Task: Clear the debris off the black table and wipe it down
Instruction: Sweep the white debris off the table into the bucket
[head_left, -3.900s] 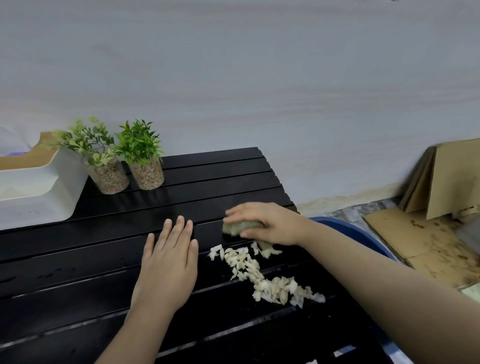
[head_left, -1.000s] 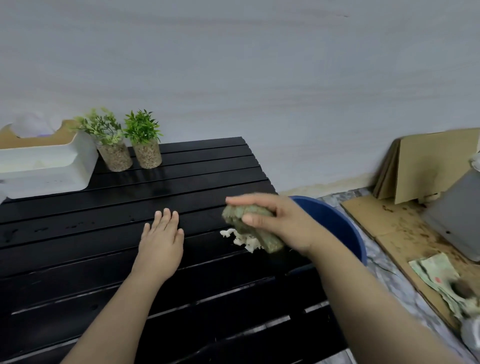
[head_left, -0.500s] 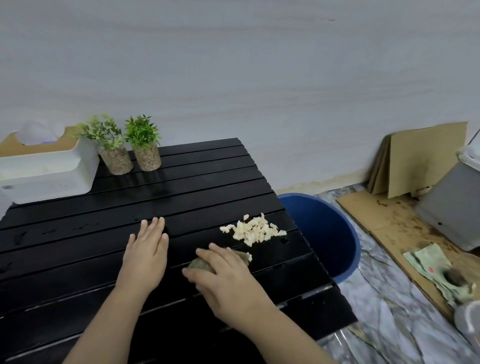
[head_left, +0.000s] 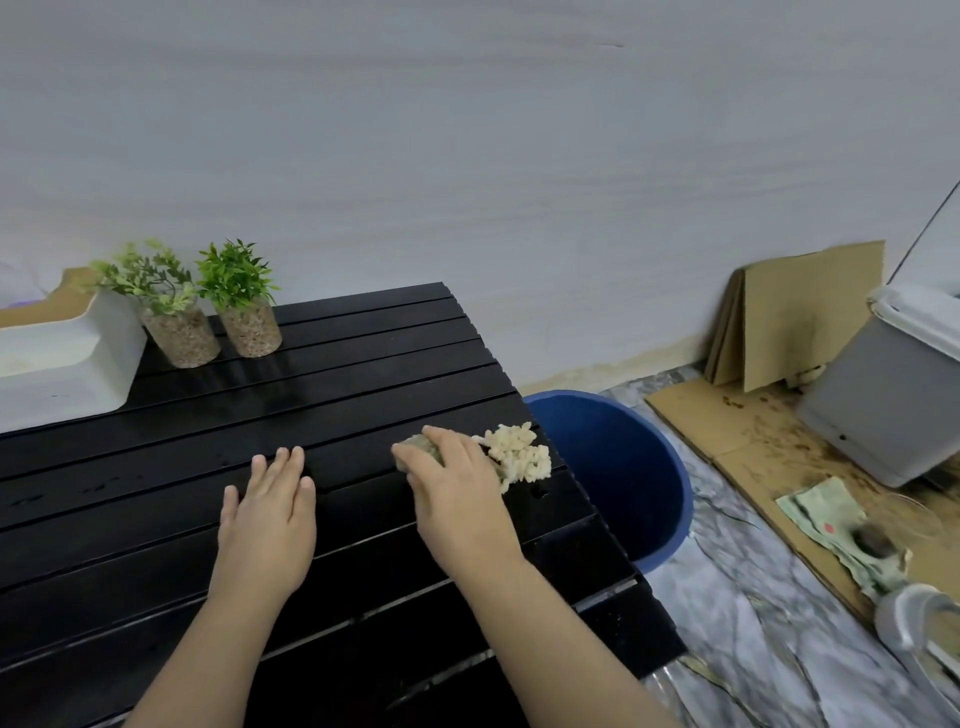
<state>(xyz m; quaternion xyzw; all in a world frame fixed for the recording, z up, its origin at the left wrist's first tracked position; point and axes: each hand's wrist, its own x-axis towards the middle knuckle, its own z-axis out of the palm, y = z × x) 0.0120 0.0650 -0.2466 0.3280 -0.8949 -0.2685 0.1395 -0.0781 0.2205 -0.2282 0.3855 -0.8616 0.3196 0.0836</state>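
Observation:
The black slatted table (head_left: 337, 395) fills the lower left. A heap of pale crumbly debris (head_left: 519, 454) lies near its right edge. My right hand (head_left: 457, 499) is pressed down on a greenish sponge (head_left: 422, 444), which touches the left side of the heap; most of the sponge is hidden under my fingers. My left hand (head_left: 270, 514) rests flat on the table with its fingers together, to the left of the right hand. A blue bucket (head_left: 618, 467) stands on the floor just beyond the table's right edge, below the debris.
Two small potted plants (head_left: 208, 306) and a white tray (head_left: 62, 358) stand at the table's back left. On the floor to the right are cardboard sheets (head_left: 800, 317), a grey bin (head_left: 893, 384) and crumpled paper (head_left: 841, 525).
My right hand has pushed the sponge up and to the right, and the debris heap has bunched closer to the table's right edge. My left hand has barely shifted.

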